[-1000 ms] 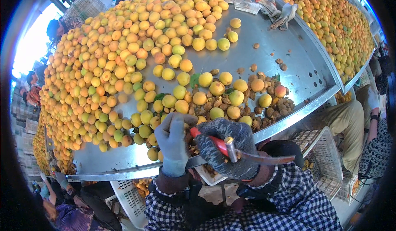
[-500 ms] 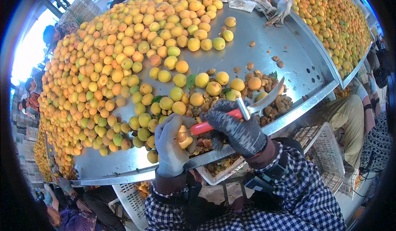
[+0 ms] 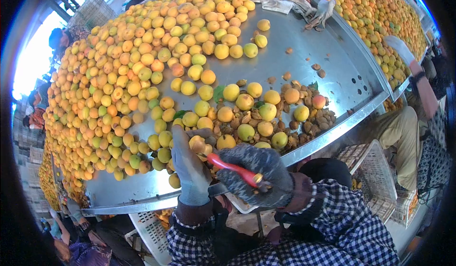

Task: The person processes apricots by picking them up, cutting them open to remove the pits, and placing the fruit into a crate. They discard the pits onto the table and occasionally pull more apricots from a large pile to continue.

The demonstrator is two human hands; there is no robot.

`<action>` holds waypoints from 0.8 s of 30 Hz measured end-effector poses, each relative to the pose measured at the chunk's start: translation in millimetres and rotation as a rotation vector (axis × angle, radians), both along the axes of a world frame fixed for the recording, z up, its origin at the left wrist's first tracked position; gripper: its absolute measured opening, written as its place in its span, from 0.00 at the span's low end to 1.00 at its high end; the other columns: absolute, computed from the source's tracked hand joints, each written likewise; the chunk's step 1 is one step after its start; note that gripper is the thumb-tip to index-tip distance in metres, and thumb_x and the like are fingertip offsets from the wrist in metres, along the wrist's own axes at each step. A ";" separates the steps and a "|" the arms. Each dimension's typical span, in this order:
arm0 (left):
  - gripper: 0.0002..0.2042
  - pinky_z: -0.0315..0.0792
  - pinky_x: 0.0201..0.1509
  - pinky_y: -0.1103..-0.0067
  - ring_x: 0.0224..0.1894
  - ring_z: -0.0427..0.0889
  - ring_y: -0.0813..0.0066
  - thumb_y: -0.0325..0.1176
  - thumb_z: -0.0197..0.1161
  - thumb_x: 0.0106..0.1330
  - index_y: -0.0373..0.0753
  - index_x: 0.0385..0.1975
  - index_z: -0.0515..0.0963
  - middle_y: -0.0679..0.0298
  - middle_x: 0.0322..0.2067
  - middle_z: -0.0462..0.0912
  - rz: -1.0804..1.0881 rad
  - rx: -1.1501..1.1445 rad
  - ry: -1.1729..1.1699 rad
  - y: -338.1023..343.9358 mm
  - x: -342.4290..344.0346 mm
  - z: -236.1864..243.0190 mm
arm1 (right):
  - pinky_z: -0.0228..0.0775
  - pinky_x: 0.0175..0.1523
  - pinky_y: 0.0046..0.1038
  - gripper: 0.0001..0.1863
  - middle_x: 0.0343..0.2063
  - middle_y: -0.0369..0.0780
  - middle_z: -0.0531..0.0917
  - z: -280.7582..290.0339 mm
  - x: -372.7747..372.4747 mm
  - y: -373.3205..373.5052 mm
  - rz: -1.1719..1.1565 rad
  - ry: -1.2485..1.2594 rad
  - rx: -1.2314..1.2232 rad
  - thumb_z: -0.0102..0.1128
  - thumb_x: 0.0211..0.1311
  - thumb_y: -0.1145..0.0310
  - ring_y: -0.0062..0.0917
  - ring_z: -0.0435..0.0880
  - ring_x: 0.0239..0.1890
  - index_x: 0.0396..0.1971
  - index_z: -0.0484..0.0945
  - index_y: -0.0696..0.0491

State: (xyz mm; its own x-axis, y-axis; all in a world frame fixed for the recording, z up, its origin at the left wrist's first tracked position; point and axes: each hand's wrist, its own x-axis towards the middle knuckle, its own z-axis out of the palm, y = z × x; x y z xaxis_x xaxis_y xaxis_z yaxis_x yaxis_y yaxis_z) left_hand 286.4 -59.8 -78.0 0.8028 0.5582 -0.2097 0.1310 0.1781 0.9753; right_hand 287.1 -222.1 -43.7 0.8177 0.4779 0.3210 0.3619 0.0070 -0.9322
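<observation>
Apricot point(image 3: 197, 145) sits pinched in the left hand point(image 3: 190, 168), gloved grip closed around it at the near edge of the steel surface point(image 3: 332, 61). Right hand point(image 3: 259, 173), dark glove, is clamped on the red-handled knife point(image 3: 232, 167), whose tip meets the fruit right by the left thumb; the blade itself is mostly hidden. That's the danger: a slip on the stone and the edge could run into the left fingers, thin glove or not. The fruit could also squirt out and drop off the rim into the white crate point(image 3: 375, 175) below. Loose apricots point(image 3: 244, 132) and the pile of pits point(image 3: 313, 121) lie just beyond; a careless elbow could roll them.
</observation>
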 end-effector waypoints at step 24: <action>0.27 0.73 0.39 0.67 0.39 0.80 0.59 0.59 0.58 0.52 0.37 0.35 0.77 0.55 0.34 0.80 -0.847 1.485 0.900 -36.5 37.3 23.4 | 0.66 0.22 0.31 0.11 0.15 0.42 0.75 4.5 29.3 -53.7 -0.437 -0.093 -0.109 0.65 0.48 0.69 0.36 0.78 0.18 0.23 0.70 0.55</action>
